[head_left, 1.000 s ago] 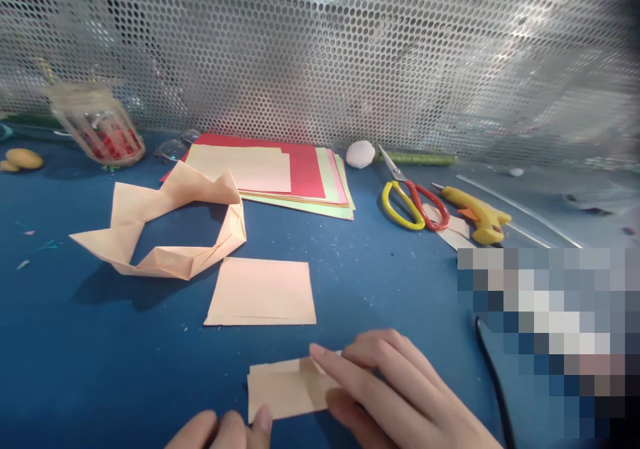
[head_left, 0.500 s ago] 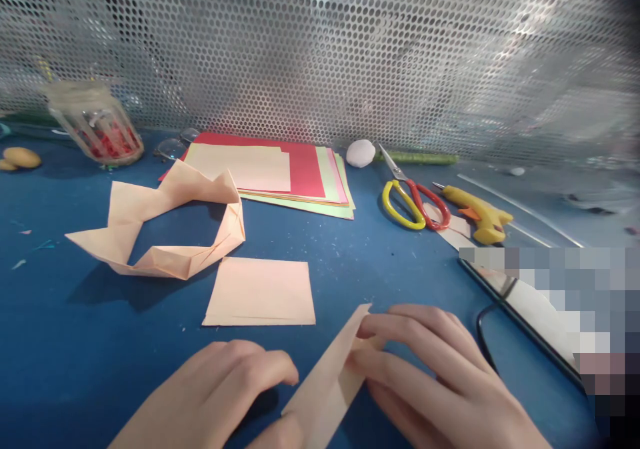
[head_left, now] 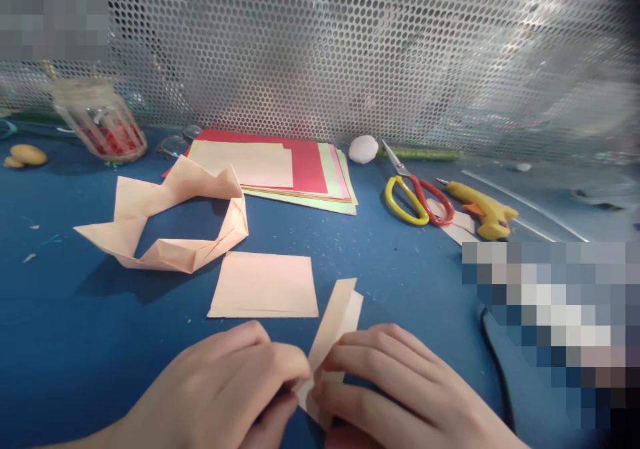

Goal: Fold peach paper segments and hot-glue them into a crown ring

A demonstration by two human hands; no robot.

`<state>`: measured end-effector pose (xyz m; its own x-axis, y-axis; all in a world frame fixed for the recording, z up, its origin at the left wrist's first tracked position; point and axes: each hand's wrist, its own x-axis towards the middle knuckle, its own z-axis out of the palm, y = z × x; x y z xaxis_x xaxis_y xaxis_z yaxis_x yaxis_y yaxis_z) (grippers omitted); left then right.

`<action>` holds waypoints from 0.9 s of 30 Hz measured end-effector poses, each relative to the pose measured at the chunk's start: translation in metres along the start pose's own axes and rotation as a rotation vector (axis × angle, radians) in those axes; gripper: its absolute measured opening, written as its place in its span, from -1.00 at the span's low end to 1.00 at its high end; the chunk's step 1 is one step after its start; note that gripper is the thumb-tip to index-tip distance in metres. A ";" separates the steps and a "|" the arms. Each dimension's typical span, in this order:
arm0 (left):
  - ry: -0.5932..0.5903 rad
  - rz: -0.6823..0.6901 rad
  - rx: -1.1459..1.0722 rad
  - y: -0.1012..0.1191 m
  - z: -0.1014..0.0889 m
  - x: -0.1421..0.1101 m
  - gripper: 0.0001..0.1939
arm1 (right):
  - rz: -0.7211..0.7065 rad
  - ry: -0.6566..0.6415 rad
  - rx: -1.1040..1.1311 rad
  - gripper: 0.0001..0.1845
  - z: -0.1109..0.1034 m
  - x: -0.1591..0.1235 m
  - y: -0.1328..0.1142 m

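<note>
Between my hands is a narrow strip of folded peach paper (head_left: 333,325), slanting away from me. My left hand (head_left: 235,382) pinches its near left edge with thumb and forefinger. My right hand (head_left: 395,385) has its bent fingertips on the strip's right side, gripping it near the lower end; the thumb is mostly hidden. Just beyond lies a small stack of peach paper rectangles (head_left: 265,285), flat on the blue table. Farther left sits a ring of linked, folded peach paper pieces (head_left: 205,252) with pointed corners standing up.
Behind are stacked coloured sheets (head_left: 305,169), a white egg-shaped object (head_left: 363,149) and a glass jar (head_left: 103,122) with red bits. Scissors (head_left: 407,202) and a yellow glue gun (head_left: 483,209) lie at right, near a black cable (head_left: 497,369). A perforated metal panel (head_left: 320,55) closes off the back.
My right hand has slid down from the strip's far end toward its near end. My left hand has moved right and now pinches the strip's edge. The view has shifted slightly.
</note>
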<state>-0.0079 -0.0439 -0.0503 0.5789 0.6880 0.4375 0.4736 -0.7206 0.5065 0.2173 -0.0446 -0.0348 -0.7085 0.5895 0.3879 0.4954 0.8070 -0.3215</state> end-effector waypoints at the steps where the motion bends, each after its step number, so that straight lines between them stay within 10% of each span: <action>1: -0.014 -0.023 -0.019 0.000 -0.001 0.000 -0.80 | -0.002 -0.003 -0.003 -0.83 -0.003 0.000 0.001; 21: 0.043 0.089 -0.036 -0.003 0.006 -0.005 -0.75 | 0.228 0.044 0.306 -0.84 0.009 -0.001 -0.008; 27: 0.152 0.259 0.278 0.004 0.008 -0.002 -0.68 | 0.289 0.109 0.188 -0.79 0.015 -0.002 -0.013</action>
<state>-0.0020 -0.0487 -0.0557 0.6079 0.4702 0.6398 0.4984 -0.8533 0.1536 0.2046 -0.0566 -0.0443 -0.4899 0.8008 0.3446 0.5588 0.5919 -0.5809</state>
